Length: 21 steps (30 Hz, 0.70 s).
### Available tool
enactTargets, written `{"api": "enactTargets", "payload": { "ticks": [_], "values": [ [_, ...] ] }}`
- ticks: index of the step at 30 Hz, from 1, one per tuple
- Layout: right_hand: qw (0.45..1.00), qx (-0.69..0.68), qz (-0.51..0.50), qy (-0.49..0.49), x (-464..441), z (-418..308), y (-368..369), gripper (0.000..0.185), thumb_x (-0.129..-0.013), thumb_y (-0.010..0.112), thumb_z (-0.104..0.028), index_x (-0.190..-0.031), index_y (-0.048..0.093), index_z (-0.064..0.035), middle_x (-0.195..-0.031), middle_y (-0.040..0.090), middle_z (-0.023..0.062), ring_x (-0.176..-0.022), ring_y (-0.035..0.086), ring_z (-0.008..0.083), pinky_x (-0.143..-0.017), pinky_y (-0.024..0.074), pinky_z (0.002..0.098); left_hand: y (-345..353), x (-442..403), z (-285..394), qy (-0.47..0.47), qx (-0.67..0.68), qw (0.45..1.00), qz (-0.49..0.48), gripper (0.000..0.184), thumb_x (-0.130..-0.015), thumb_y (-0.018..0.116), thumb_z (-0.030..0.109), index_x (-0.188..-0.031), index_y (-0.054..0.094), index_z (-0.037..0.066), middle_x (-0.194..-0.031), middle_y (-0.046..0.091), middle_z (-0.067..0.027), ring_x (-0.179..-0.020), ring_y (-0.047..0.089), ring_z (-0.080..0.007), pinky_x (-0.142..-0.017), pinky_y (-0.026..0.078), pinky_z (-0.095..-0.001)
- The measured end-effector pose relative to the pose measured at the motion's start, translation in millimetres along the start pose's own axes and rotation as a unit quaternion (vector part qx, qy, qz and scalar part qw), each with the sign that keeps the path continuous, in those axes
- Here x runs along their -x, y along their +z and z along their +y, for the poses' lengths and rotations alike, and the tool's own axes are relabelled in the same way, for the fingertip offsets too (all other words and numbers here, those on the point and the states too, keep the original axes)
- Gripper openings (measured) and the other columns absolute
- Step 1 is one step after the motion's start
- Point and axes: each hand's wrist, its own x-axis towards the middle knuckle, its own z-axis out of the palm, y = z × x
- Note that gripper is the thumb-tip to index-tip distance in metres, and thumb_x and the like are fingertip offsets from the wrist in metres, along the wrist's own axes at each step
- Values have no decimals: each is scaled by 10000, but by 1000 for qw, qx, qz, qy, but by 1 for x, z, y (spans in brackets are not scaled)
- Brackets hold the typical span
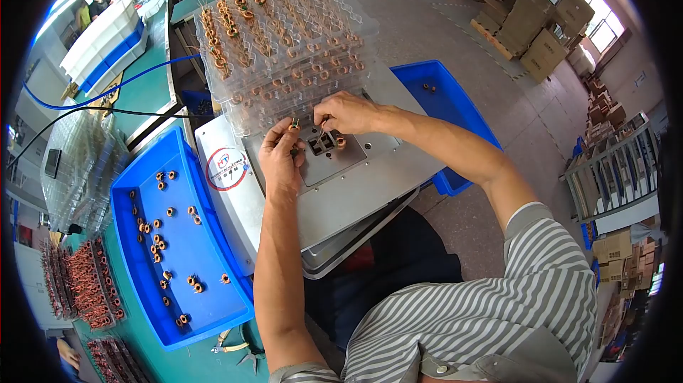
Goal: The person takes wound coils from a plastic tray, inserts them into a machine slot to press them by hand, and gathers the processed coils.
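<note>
Between the thumb and fingers of my left hand (pixel 282 154) is a small copper-wound ring coil (pixel 294 128), raised over the left side of a metal machine top (pixel 324 214). My right hand (pixel 346 113) is closed in a pinch above the square opening (pixel 322 143) in that top. What its fingertips grip, perhaps a thin wire end, is too small to make out. Just right of the opening sits another copper coil (pixel 341 142). A dark green piece shows by my left palm, partly hidden by the fingers.
Stacked clear plastic trays (pixel 284 34) with rows of coils stand behind the machine. A blue tray (pixel 206 269) with scattered coils lies left; another blue tray (pixel 448 102) is at right. Pliers (pixel 245 351) rest on the green table. Cables (pixel 107 103) cross at left.
</note>
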Motion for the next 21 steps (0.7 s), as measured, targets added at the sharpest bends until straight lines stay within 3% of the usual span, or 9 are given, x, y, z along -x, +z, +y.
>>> {"api": "enactTargets", "payload": {
  "ticks": [3,8,12,15,17,21],
  "values": [
    [1000,-12,-20,13,1,-1,-2,175,-765,697,-35,-935,681,6,-893,705,162,-871,687,289,-774,524,385,-2,-3,-1,-1,4,1000,-5,256,-867,627,19,-1119,586,-6,-907,642,-76,-642,567,-104,-419,361,-184],
    [997,-13,-13,82,2,-9,-1,195,-748,710,-56,-935,689,-4,-888,706,160,-862,688,286,-773,526,377,-2,-3,-1,-1,-1,1000,-3,250,-869,625,21,-1114,588,-9,-899,640,-75,-643,565,-104,-416,353,-183],
    [995,-33,-48,78,-2,-4,8,191,-747,705,-47,-932,686,-3,-879,704,167,-859,688,289,-768,526,377,-1,-2,0,-2,-7,1000,-1,246,-871,619,21,-1113,590,-9,-886,637,-72,-643,563,-103,-415,350,-184],
    [996,-27,-64,55,-3,-5,17,170,-747,690,-32,-913,676,1,-902,692,172,-860,676,311,-754,521,392,-1,-2,0,-8,-7,1000,-8,257,-855,631,27,-1108,594,2,-880,619,-45,-635,555,-88,-437,351,-187],
    [997,45,-43,-35,-4,-1,29,130,-749,669,-13,-875,650,12,-904,664,179,-870,654,337,-748,514,415,-1,-2,0,-8,-3,1000,-7,259,-856,628,27,-1112,592,1,-883,621,-47,-633,555,-91,-439,355,-189],
    [990,115,-61,-54,-2,-9,31,101,-753,655,-8,-845,623,16,-884,629,172,-876,631,352,-757,507,432,-1,-1,2,-15,14,1000,-8,269,-862,620,43,-1125,585,0,-897,626,-58,-635,559,-105,-445,366,-194]
  ]
}}
